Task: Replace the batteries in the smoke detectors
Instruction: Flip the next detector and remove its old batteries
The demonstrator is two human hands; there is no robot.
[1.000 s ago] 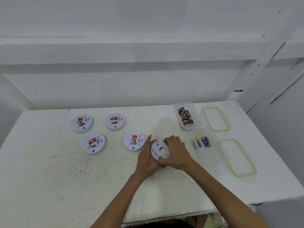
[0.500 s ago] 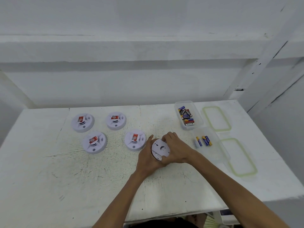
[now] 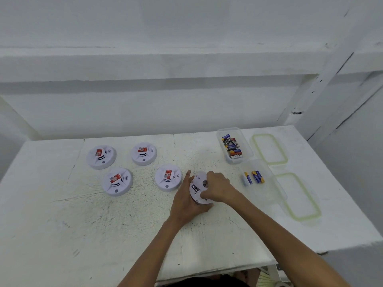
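Detector point(image 3: 199, 190) — the one being worked on — is held tilted up off the table point(image 3: 62, 224), near its middle, its back plate turned toward the camera. It is cupped from below and from the left by the left hand point(image 3: 186, 200), whose fingers are wrapped under the rim. The right hand point(image 3: 217, 188) is laid over the top and right edge, its fingers closed on the plate.

Four more detectors are seen to the left, flat on the table and face up, each with a red label: two at the back point(image 3: 101, 156) point(image 3: 143, 153) and two nearer point(image 3: 117, 181) point(image 3: 168, 177), the last just beside the left hand.

To the right, a clear tub point(image 3: 246, 150) is filled with mixed batteries point(image 3: 232, 147). In front of it a second tub point(image 3: 269, 195) is seen, holding a few blue-and-yellow cells point(image 3: 257, 176). Two lids — green-rimmed — are laid further right, one behind point(image 3: 269, 149) the other point(image 3: 298, 196).
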